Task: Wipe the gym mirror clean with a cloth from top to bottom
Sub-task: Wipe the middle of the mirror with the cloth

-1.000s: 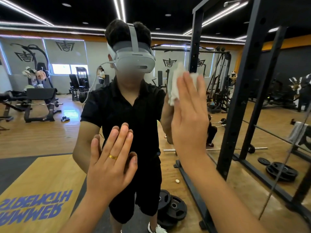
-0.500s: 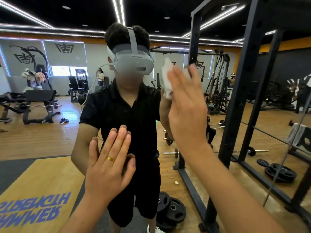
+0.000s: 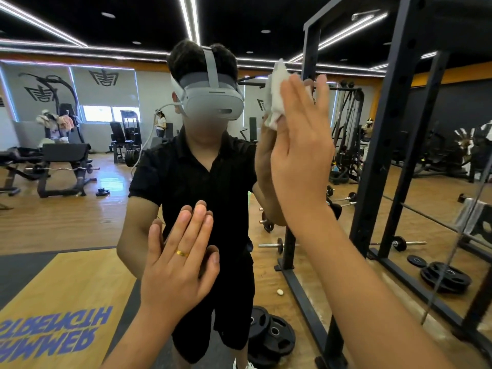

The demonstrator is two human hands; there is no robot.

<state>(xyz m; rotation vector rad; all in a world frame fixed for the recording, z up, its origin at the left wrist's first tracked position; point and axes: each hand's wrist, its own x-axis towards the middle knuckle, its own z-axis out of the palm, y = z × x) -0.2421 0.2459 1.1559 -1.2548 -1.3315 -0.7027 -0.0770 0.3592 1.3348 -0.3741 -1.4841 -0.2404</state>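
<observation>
The gym mirror [image 3: 87,214] fills the view and reflects a person in a black shirt with a grey headset. My right hand [image 3: 300,145] is raised with straight fingers, pressing a crumpled white cloth [image 3: 277,99] flat against the glass beside the reflected headset. The cloth shows above and left of the fingers; the rest is hidden behind the palm. My left hand [image 3: 178,265], wearing a gold ring, lies flat on the mirror lower down, at the reflected torso, fingers straight and together.
A black steel rack upright [image 3: 383,145] stands close on the right, its base rail running along the floor. Weight plates [image 3: 271,334] lie at the foot of the mirror. Reflected benches, machines and a wooden floor appear at left.
My right hand has slid the cloth leftward and slightly up across the glass, toward the reflected headset. My left hand has stayed flat in about the same spot.
</observation>
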